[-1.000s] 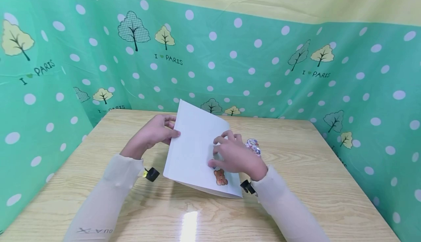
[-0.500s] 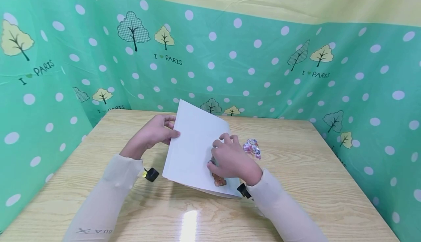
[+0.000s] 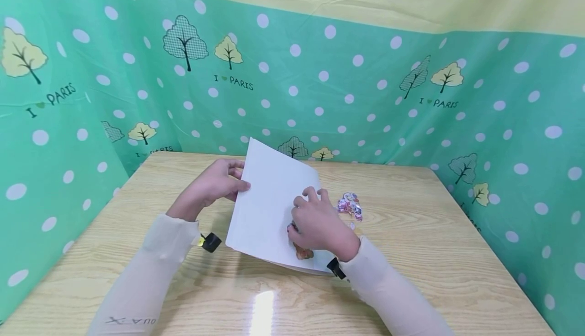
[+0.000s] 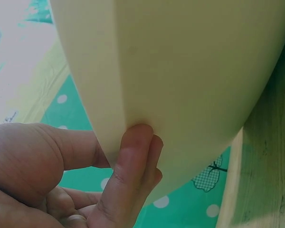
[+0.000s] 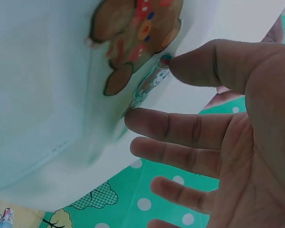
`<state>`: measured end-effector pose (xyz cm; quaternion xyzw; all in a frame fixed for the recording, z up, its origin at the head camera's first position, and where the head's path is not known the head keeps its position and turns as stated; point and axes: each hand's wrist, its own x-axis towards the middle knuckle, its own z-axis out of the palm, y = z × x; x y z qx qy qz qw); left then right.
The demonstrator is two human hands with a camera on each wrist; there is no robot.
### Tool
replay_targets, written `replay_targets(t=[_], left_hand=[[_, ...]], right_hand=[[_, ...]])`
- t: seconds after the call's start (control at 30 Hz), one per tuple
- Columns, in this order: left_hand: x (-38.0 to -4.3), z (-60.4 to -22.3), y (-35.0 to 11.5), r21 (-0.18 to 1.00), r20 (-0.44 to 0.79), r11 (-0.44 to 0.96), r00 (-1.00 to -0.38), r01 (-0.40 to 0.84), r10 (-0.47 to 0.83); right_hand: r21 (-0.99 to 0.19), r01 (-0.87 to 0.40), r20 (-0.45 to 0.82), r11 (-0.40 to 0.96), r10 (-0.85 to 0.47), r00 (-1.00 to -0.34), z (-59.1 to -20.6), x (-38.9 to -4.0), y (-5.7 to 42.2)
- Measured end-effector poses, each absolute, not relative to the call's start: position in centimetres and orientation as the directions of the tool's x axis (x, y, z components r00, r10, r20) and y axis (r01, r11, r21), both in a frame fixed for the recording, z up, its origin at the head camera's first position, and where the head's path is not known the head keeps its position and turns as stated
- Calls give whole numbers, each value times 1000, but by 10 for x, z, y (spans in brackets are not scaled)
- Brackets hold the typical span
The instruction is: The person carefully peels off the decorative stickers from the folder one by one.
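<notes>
In the head view a white sheet of paper or card (image 3: 269, 199) stands tilted above the table. My left hand (image 3: 219, 183) pinches its left edge between thumb and fingers; the left wrist view shows the sheet's crease (image 4: 119, 71) beside the fingertips. My right hand (image 3: 315, 222) is over the sheet's right part. In the right wrist view its thumb and index finger grip a small shiny figure sticker (image 5: 154, 78) at its two ends, close to the sheet. A brown bear sticker (image 5: 130, 28) lies beside it on the sheet, partly covered by the hand in the head view.
A second shiny figure sticker (image 3: 350, 206) lies on the wooden table (image 3: 411, 214), right of the sheet. Green dotted cloth (image 3: 292, 92) hangs behind and at the sides. A translucent panel with faint print (image 5: 33, 95) shows in the right wrist view.
My right hand has shifted slightly left and down across the sheet, covering more of the bear sticker and uncovering the sticker on the table. The left hand stays put.
</notes>
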<state>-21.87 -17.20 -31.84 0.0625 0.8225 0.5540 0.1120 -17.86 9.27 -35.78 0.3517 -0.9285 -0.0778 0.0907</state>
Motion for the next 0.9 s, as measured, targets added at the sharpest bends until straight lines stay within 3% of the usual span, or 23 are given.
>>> replay_targets(t=[0.17,0.53,0.9], left_hand=[[-219,-319,-173,927,-115,375,-966,-20,232],[-219,-317,-173,926,-111,377,-966,-16,232],[-218,-317,-172,926,-121,378,-966,-26,229]], right_hand=[[210,-640,120,739,-669,-733,-358,-177,92],[100,-643,52,759,-649,-759,-356,-174,90],[89,-625,41,775,-630,-775,-361,-173,84]])
